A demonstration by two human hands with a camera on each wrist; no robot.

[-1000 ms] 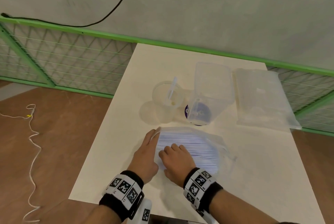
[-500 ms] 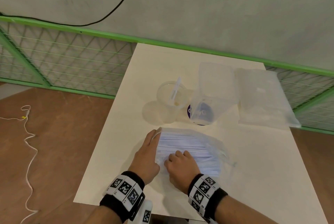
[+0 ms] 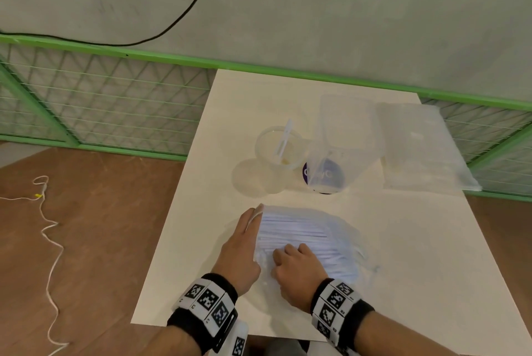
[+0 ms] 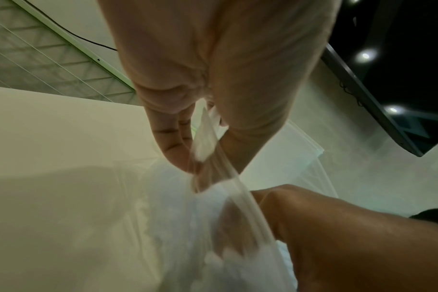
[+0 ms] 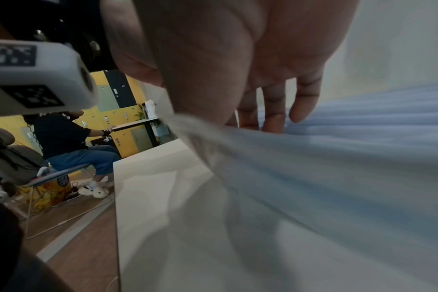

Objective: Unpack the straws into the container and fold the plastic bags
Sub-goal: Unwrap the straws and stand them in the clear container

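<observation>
A white table (image 3: pixel 403 269) stands against a grey wall (image 3: pixel 316 10), with a green mesh fence (image 3: pixel 100 102) running along the wall's foot. A black cable (image 3: pixel 184 10) hangs across the wall. On the brown wood floor (image 3: pixel 100 240) to the left lies a thin white cord (image 3: pixel 49 240). The right wrist view shows a seated person (image 5: pixel 70 142) in a dark top and blue trousers at another table, yellow lockers (image 5: pixel 123 126) behind them. A dark screen (image 4: pixel 400 79) shows in the left wrist view.
</observation>
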